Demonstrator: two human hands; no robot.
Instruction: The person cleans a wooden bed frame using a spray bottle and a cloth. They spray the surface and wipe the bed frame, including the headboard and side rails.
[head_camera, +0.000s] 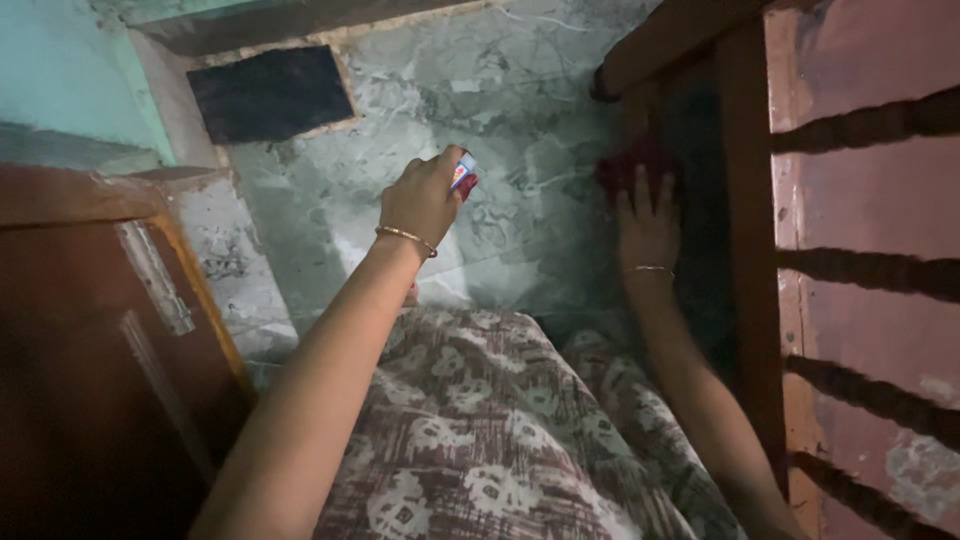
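My left hand (425, 200) is raised over the grey marble floor (500, 120) and is closed around a small blue, white and red packet (464, 174). A thin gold bangle sits on that wrist. My right hand (648, 222) lies flat with fingers spread on a dark red cloth (630, 165), pressed down in the shadow under a wooden furniture frame (745, 230). That wrist also carries a thin bangle. Part of the cloth is hidden by my fingers and the dark.
A wooden rail (670, 40) of the furniture crosses the top right, with turned spindles (880, 275) further right. A brown wooden door (90, 330) stands at the left. A dark rectangular patch (270, 92) lies in the floor. My patterned garment (490, 430) fills the bottom.
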